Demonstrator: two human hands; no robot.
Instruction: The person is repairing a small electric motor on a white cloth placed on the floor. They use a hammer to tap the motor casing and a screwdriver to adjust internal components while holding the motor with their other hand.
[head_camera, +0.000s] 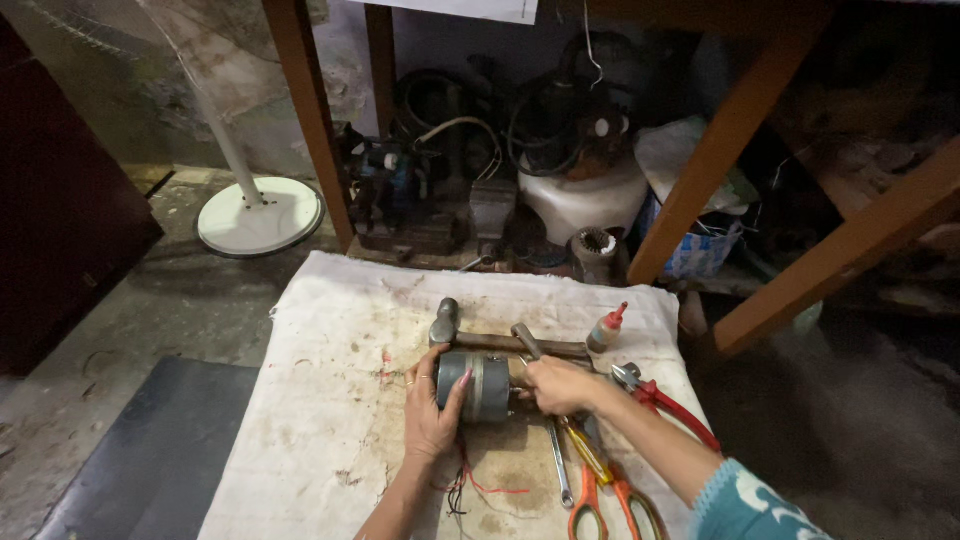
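Gripping the small grey motor (478, 385), the left hand (430, 415) wraps its end, fingers (455, 385) curled and pressed against the housing. The motor lies on its side near the middle of the stained white cloth (330, 400) spread on the floor. The right hand (560, 385) sits at the motor's opposite end, fingers closed around the handle of a tool (527, 340) (its tip is hidden, so its kind cannot be told). A hammer (500, 338) lies just behind the motor, touching or nearly so. A small glue bottle with a red cap (605, 330) stands behind and right of the motor. Red-handled pliers (660, 398), a spanner (560, 465) and orange-handled scissors (600, 500) lie right of the motor. Thin red and black wires (470, 485) trail from the motor toward the person.
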